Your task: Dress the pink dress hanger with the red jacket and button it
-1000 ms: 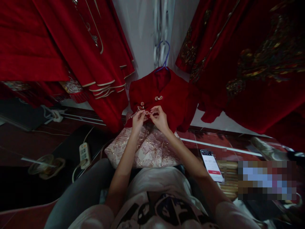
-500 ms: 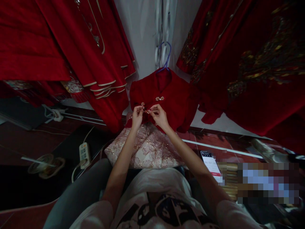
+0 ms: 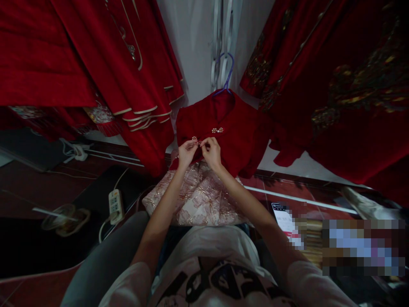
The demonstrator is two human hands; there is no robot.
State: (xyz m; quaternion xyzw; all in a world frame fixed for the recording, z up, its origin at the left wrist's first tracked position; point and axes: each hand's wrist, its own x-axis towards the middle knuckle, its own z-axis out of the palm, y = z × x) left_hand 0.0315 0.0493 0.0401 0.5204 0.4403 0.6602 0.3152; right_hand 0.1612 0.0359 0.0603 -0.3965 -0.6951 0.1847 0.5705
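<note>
While my left hand and right hand pinch shut on a small ornament (blurred from here), I see the red jacket beneath.

A lap, a black surface, a slatted top and a tiled floor as the supports.

Across the seated person's lap spreads pink-and-gold brocade fabric, with the lower front of a red jacket draped over its far edge. On the left, the dark, smooth black surface bears a white power strip near its edge and a clear plastic container with a pale straw. On the right, a smartphone lies beside or partly on brown slats; blurring hides which. Reddish tiles pave the floor.
</note>
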